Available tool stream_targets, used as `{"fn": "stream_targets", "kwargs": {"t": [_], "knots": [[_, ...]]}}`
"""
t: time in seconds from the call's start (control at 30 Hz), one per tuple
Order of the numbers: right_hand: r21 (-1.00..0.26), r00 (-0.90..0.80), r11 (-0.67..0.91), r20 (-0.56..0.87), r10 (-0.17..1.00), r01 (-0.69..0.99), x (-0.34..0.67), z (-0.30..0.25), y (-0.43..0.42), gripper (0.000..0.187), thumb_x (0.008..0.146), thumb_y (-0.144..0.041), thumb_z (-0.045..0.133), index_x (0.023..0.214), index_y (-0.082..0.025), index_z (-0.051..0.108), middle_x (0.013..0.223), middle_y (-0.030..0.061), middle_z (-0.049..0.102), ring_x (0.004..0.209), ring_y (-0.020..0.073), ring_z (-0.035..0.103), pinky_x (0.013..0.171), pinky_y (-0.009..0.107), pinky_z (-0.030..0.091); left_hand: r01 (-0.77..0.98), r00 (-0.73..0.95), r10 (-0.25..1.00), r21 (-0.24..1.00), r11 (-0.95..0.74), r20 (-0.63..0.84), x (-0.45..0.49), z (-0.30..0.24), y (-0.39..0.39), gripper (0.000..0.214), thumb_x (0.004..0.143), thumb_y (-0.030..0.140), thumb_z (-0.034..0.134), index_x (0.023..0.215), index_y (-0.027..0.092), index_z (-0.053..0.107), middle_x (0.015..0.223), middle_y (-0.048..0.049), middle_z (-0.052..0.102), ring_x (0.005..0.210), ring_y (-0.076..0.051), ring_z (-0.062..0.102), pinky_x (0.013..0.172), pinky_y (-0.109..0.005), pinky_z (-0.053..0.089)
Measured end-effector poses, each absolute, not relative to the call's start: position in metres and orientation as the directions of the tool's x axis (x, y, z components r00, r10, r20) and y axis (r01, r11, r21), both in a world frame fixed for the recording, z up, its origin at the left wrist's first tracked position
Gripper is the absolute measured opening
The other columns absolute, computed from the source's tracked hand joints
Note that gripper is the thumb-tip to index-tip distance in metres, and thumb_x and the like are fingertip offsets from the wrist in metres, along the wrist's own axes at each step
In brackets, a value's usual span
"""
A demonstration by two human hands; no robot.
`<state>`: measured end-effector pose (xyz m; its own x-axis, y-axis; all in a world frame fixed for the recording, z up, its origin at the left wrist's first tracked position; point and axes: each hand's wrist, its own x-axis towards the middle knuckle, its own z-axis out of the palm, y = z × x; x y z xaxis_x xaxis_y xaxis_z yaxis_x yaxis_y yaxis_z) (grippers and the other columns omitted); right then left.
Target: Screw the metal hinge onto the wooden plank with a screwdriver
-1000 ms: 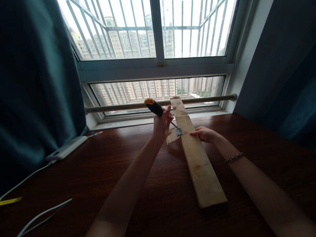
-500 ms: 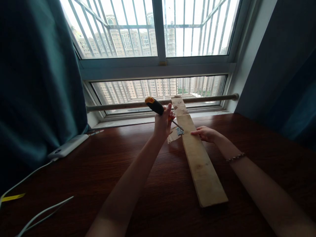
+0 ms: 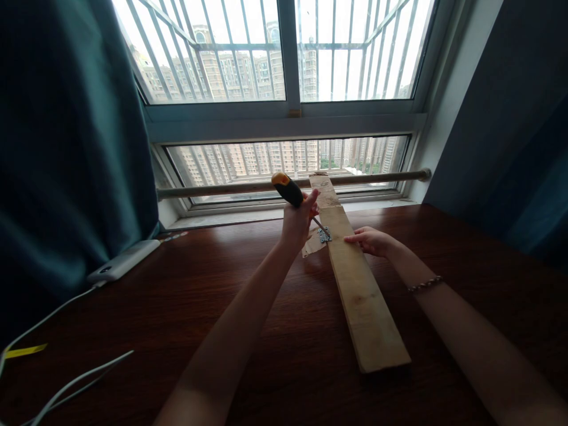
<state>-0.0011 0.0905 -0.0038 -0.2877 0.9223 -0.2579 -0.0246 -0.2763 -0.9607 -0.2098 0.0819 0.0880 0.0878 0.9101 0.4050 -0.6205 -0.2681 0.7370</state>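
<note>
A long pale wooden plank [image 3: 359, 296] lies on the dark wooden table [image 3: 177, 307], running away from me toward the window. A small metal hinge [image 3: 324, 234] sits on the plank's left edge. My left hand [image 3: 298, 222] is closed round a screwdriver [image 3: 289, 190] with a black and yellow handle, its shaft angled down to the hinge. My right hand [image 3: 371, 241] rests on the plank's right edge just beyond the hinge, fingers curled and pressed flat against the wood.
A white power bank [image 3: 124, 261] with white cables [image 3: 66, 390] lies at the table's left, beside a teal curtain [image 3: 66, 148]. A horizontal rod [image 3: 222, 189] crosses below the barred window. A scrap of cardboard [image 3: 313, 244] lies under the plank by the hinge.
The screwdriver handle has shifted a little to the right and tilted more upright in my left hand. The plank and my right hand have stayed put.
</note>
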Motion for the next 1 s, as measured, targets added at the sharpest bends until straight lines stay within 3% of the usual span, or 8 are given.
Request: {"fn": "stream_targets", "kwargs": {"t": [0.27,0.53,0.73,1.0], "knots": [[-0.965,-0.281,-0.263,-0.246,0.928,-0.023,-0.001,-0.006,0.092,0.026,0.065,-0.017,0.074,0.089,-0.009,0.067,0.094,0.0113,0.069,0.082,0.0199,0.066,0.070,0.024,0.056,-0.379,0.122,0.860,0.824,-0.421,0.496,-0.202,0.077,0.086,0.027,0.061,0.033,0.072,0.060,0.015,0.053,0.054,0.0028,0.050,0.049,-0.007,0.048,0.050,-0.021,0.037],[-0.965,-0.282,-0.260,-0.245,0.928,-0.018,-0.001,-0.005,0.091,0.026,0.065,-0.019,0.075,0.087,-0.009,0.067,0.094,0.0117,0.069,0.081,0.0200,0.066,0.070,0.025,0.056,-0.268,0.002,0.863,0.832,-0.486,0.505,-0.209,0.079,0.083,0.031,0.044,0.020,0.081,0.050,0.014,0.051,0.047,0.0066,0.044,0.046,-0.005,0.036,0.048,-0.021,0.029],[-0.965,-0.267,-0.261,-0.245,0.932,-0.024,-0.003,-0.005,0.090,0.025,0.067,-0.018,0.074,0.088,-0.008,0.066,0.092,0.0116,0.069,0.080,0.0194,0.066,0.070,0.024,0.056,-0.155,0.032,0.792,0.786,-0.599,0.610,-0.211,0.075,0.079,0.023,0.047,0.018,0.079,0.056,0.015,0.059,0.055,0.0019,0.057,0.052,-0.009,0.048,0.053,-0.021,0.035],[-0.968,-0.265,-0.246,-0.227,0.937,-0.041,-0.005,-0.003,0.088,0.025,0.066,-0.018,0.074,0.088,-0.008,0.067,0.091,0.0108,0.069,0.078,0.0186,0.067,0.067,0.023,0.056,-0.399,0.140,0.779,0.755,-0.520,0.611,-0.196,0.078,0.066,0.032,0.059,0.021,0.074,0.083,0.020,0.053,0.075,-0.0023,0.065,0.071,-0.014,0.061,0.068,-0.025,0.043]]}}
